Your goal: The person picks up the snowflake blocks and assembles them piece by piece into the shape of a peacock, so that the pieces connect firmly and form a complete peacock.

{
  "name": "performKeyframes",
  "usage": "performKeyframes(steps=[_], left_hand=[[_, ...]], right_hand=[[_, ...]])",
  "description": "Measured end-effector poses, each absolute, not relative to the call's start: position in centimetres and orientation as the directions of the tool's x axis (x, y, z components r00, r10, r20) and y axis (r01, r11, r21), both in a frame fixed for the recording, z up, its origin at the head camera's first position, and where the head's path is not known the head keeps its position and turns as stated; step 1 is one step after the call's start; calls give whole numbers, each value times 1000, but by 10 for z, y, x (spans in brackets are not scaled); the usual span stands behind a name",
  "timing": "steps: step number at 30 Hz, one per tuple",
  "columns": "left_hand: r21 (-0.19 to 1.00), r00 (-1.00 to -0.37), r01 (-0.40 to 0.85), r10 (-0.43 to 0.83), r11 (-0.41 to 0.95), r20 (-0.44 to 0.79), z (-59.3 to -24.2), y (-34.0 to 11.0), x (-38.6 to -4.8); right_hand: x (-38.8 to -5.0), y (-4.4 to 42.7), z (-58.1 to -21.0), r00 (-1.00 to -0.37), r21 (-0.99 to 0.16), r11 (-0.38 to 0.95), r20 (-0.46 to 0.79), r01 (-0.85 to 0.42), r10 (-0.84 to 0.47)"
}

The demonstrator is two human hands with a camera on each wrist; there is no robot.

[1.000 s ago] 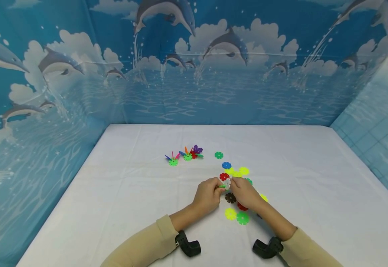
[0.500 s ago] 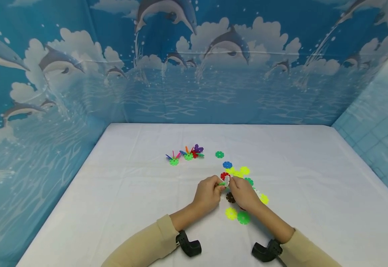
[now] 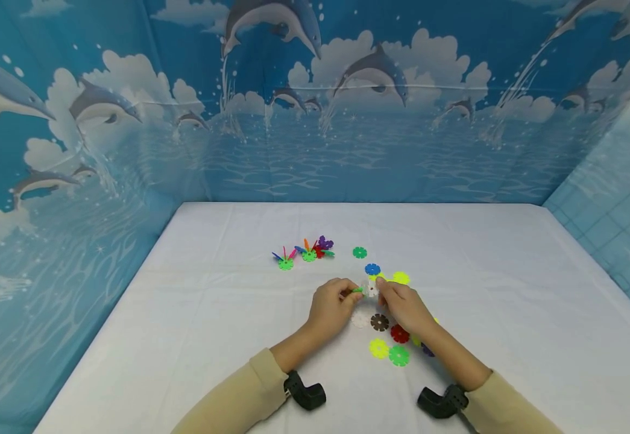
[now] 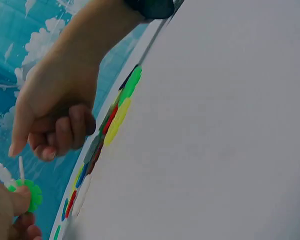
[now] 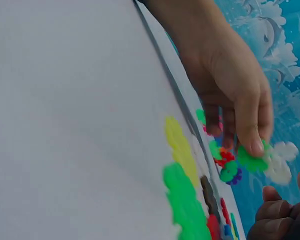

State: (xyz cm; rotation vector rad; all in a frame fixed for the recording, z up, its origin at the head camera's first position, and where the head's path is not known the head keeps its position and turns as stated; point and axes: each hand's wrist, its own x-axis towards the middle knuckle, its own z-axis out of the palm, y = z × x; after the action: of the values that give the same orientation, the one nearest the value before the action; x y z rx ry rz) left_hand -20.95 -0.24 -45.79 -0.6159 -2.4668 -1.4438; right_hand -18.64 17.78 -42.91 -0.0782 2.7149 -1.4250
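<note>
My left hand (image 3: 330, 307) pinches a green notched disc (image 5: 253, 159) between thumb and fingers above the table. Two white notched discs (image 5: 279, 170) are attached to its edge, standing at angles to one another. Facing it, my right hand (image 3: 408, 308) is beside the white pieces. In the left wrist view a small gap lies between the right fingertips (image 4: 14, 150) and the white disc (image 4: 21, 169). The other right fingers are loosely curled and hold nothing. Below the hands lie a clear disc (image 3: 360, 319) and a brown disc (image 3: 380, 322).
More loose discs lie around: red (image 3: 400, 333), yellow (image 3: 379, 348), light green (image 3: 399, 355), blue (image 3: 372, 269) and dark green (image 3: 360, 252). Farther back on the left stand joined, multicoloured disc clusters (image 3: 286, 263). A white cloth (image 3: 228, 241) covers the table; a dolphin-print curtain hangs behind.
Both hands have risen slightly away from the body with the joined discs. The white disc has turned to face the head camera, and the right fingers have come off it. The clear disc below now shows.
</note>
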Motion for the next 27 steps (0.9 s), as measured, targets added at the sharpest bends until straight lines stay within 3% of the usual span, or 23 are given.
performKeyframes(steps=[6, 14, 20, 27], left_hand=[[885, -966, 249, 38, 392, 255, -455, -27, -233], [924, -990, 10, -128, 383, 64, -452, -56, -253], [876, -994, -51, -106, 480, 0, -447, -70, -257], [766, -1000, -13, -15, 643, -5, -441, -81, -258]], right_hand=[[-193, 193, -424, -997, -802, 597, -56, 18, -44], [-203, 215, -423, -999, -783, 620, -53, 39, -4], [-210, 232, -422, -994, -776, 621, -95, 112, 61], [-208, 247, -426, -994, -730, 676, -108, 99, 29]])
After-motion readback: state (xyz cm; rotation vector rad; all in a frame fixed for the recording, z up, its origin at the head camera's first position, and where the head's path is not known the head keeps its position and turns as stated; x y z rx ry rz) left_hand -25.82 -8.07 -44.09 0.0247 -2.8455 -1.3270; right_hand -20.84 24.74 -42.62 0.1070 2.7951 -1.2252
